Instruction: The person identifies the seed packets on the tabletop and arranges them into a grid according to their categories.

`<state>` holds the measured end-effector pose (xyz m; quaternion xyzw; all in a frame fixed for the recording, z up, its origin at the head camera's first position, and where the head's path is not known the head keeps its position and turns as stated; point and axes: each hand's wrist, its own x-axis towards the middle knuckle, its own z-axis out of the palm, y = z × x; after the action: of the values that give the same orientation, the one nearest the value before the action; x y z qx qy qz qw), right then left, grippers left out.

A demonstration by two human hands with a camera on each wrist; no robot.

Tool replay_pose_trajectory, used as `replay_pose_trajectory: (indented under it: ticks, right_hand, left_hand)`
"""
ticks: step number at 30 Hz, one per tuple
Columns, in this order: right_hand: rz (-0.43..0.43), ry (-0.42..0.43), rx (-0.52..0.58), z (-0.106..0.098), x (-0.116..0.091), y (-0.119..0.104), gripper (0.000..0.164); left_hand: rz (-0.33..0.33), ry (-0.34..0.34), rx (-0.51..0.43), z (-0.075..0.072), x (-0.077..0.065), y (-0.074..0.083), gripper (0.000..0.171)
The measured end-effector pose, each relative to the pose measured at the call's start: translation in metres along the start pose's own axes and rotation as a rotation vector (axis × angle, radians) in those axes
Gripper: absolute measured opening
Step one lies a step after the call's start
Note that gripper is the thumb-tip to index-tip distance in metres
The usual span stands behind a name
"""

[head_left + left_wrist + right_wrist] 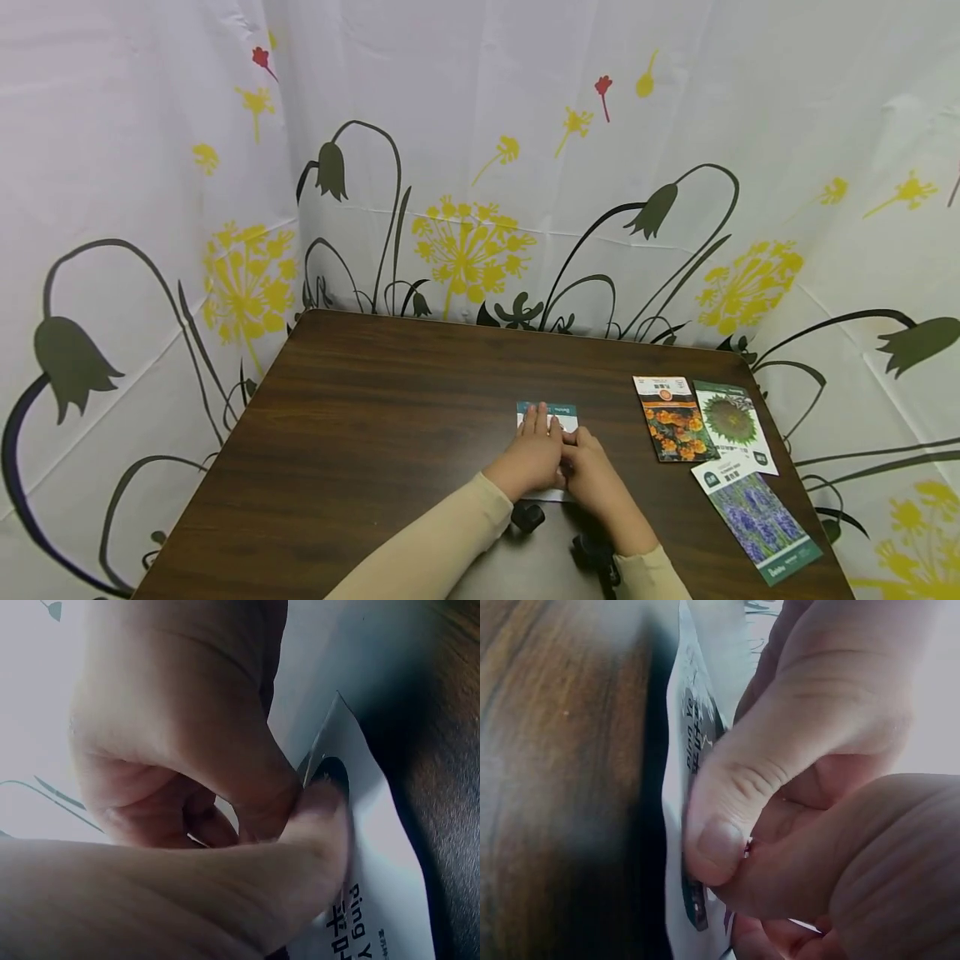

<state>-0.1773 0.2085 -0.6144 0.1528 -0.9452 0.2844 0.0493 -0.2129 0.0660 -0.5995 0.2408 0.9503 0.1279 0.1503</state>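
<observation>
A white seed packet (pixel 562 410) with a teal printed end lies low over the table between both hands. My left hand (pixel 532 458) covers its left side, several fingers stretched toward the teal end. My right hand (pixel 592 473) meets the left at the packet's right side, its fingers bent. Close up in the left wrist view, the white packet (pixel 386 847) carries dark lettering, and a thumb presses its face by a dark round mark. Thumbs and bent fingers crowd together on the packet (pixel 676 757) in the right wrist view. The pinched part is mostly hidden.
On the right of the brown table (pixel 360 417) lie an orange-flower seed packet (pixel 677 429), a green sunflower-like packet (pixel 731 419) and a purple-flower packet (pixel 761 517), partly overlapping. Black wrist devices (pixel 527 517) sit by the wrists. A flower-printed curtain (pixel 465 125) hangs behind.
</observation>
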Motion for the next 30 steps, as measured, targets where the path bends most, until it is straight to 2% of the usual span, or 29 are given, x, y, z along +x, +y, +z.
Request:
replay_pose_trajectory:
  ticks: [4, 10, 15, 19, 24, 30]
  right_hand:
    - [-0.021, -0.018, 0.007, 0.0, 0.002, 0.001, 0.038]
    - [-0.043, -0.063, 0.025, -0.002, 0.005, 0.001, 0.04]
    - [-0.077, -0.063, 0.013, 0.0, 0.007, 0.003, 0.043]
    - [-0.102, -0.051, 0.008, 0.006, 0.01, 0.002, 0.047]
    - [-0.09, -0.048, 0.012, 0.009, 0.014, -0.001, 0.045]
    - [-0.095, -0.038, 0.005, 0.014, 0.024, -0.003, 0.05]
  left_hand:
    - [-0.003, -0.025, 0.013, -0.011, -0.007, 0.0, 0.114]
    - [0.0, 0.006, 0.027, -0.012, -0.008, -0.002, 0.116]
    - [0.006, 0.021, 0.053, -0.014, -0.009, -0.005, 0.12]
    - [0.003, 0.027, 0.052, -0.015, -0.007, -0.011, 0.121]
    - [0.028, 0.034, 0.04, -0.014, -0.004, -0.02, 0.12]
    - [0.033, 0.041, -0.025, -0.015, 0.003, -0.032, 0.118]
